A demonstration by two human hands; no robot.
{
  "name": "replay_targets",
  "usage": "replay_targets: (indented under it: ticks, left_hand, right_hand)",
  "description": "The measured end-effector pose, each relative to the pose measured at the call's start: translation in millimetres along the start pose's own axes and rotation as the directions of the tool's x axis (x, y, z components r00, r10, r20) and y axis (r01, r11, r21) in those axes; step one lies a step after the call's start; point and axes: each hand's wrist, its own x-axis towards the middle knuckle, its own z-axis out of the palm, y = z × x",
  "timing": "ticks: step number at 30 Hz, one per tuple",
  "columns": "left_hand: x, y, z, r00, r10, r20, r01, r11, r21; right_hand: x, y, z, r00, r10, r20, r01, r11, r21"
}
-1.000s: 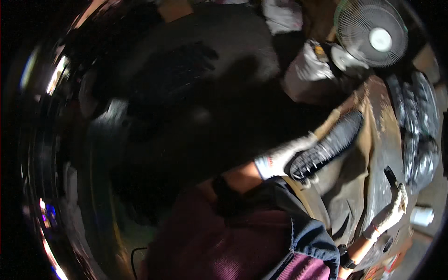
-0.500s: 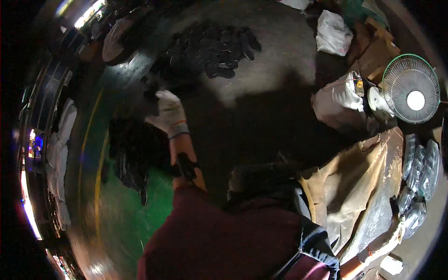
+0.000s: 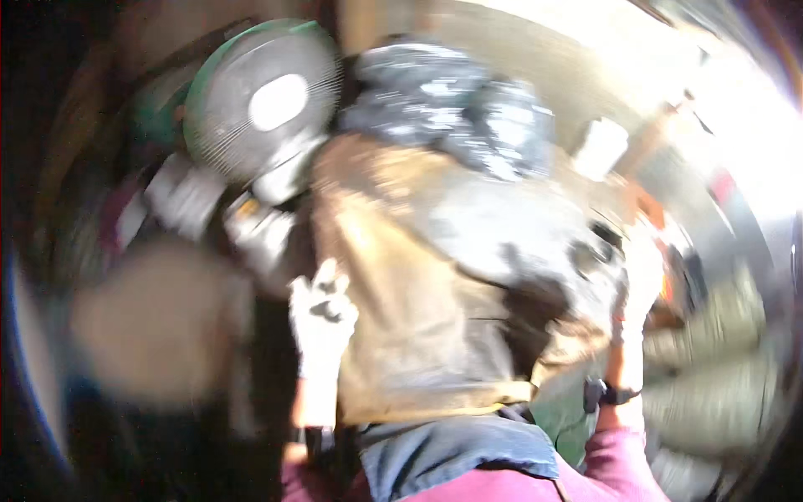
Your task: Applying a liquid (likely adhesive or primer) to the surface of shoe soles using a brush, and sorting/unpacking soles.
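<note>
Motion blurs the whole view. My left hand (image 3: 322, 322), in a white glove, is raised over the left edge of a brown sheet-covered work surface (image 3: 401, 318). Its fingers look apart and loosely bent, with a dark patch at the palm and no object I can make out. My right hand (image 3: 642, 272), also gloved in white, is at the right edge of the surface, beside a small dark thing (image 3: 604, 238) on a grey sheet (image 3: 510, 222). Glare and blur smear its fingers, so any hold is hidden.
Clear plastic bags with dark contents (image 3: 452, 96) lie along the far edge. A standing fan (image 3: 263, 100) with a green rim stands far left, near white sacks (image 3: 184, 197). A white object (image 3: 600, 149) sits far right; pale green sacks (image 3: 711, 360) lie at right.
My view has swung right, from the dark floor pile to the covered work surface. My left hand has come from above the floor to the surface's left edge.
</note>
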Motion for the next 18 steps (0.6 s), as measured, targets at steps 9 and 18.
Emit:
replay_targets:
  ticks: [9, 18]
  left_hand:
    - [134, -72, 29, 0.939, -0.336, 0.077, 0.296, 0.901, 0.317]
    - [190, -127, 114, 0.924, -0.382, 0.004, 0.320, 0.781, 0.537]
  right_hand:
    - [8, 56, -28, 0.984, -0.130, 0.119, 0.162, 0.936, -0.314]
    - [17, 75, -37, 0.885, -0.148, 0.442, 0.315, 0.889, -0.331]
